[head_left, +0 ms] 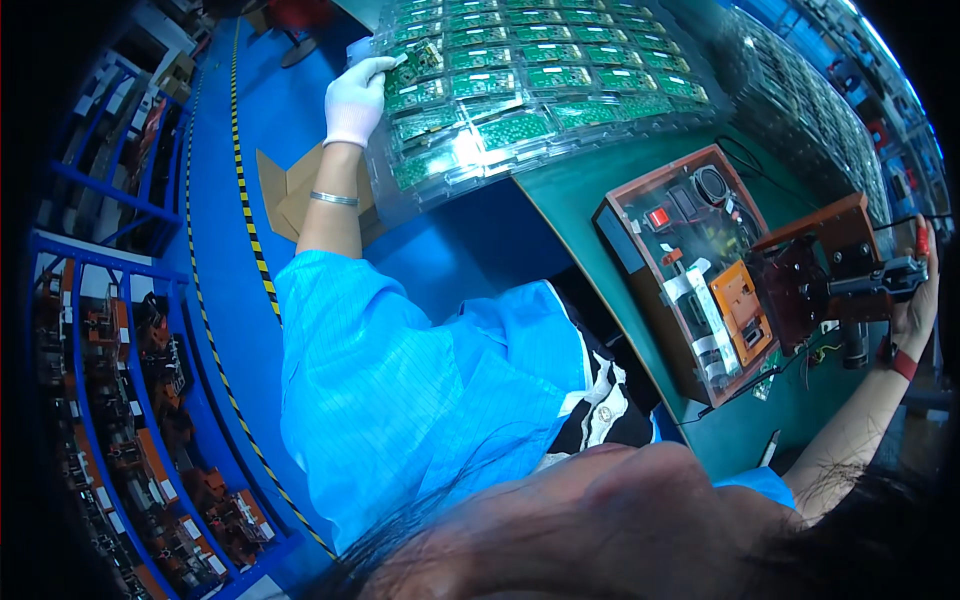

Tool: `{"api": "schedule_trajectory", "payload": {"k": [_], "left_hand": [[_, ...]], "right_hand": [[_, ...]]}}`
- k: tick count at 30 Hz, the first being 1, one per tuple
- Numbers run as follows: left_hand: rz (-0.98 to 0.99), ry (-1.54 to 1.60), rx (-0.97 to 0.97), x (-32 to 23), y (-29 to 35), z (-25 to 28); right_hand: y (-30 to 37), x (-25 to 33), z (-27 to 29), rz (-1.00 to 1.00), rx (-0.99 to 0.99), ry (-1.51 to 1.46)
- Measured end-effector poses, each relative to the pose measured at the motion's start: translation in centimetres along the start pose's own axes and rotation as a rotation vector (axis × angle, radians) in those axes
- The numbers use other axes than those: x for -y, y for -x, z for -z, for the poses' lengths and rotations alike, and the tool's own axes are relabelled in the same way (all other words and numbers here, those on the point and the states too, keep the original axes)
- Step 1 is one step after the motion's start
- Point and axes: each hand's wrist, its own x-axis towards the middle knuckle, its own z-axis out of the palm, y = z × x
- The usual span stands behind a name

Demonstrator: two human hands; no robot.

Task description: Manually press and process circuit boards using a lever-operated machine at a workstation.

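Observation:
My left hand (355, 100), in a white glove, reaches to the near left corner of a clear plastic tray (440, 190) filled with rows of green circuit boards. Its fingers pinch the edge of one circuit board (418, 66), which lies tilted over the others. Far to the right, my bare right hand (918, 305) is closed round the red-tipped lever (922, 240) of a toggle clamp. The clamp belongs to a test fixture (680, 270) with a clear top, an orange nest plate (742, 310) and a dark raised press head (790, 290). Some right-hand fingers are hidden behind the lever.
The fixture stands on a green workbench (565, 205). Behind it rise stacked clear trays (800, 110). A small board with wires (765, 385) and a pen-like tool (770, 448) lie near the fixture. Blue shelving (110, 260) and an open cardboard box (290, 195) are at left.

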Motion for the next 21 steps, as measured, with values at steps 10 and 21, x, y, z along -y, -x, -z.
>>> {"api": "schedule_trajectory", "payload": {"k": [10, 21], "left_hand": [[0.021, -0.02, -0.031, 4.0, -3.3, 0.6], [-0.055, 0.085, 0.124, 1.9, -12.1, -6.5]], "right_hand": [[-2.7, -1.4, 4.1, 0.147, 0.128, 0.111], [-1.1, -1.0, 3.6, 0.126, 0.141, 0.009]]}}
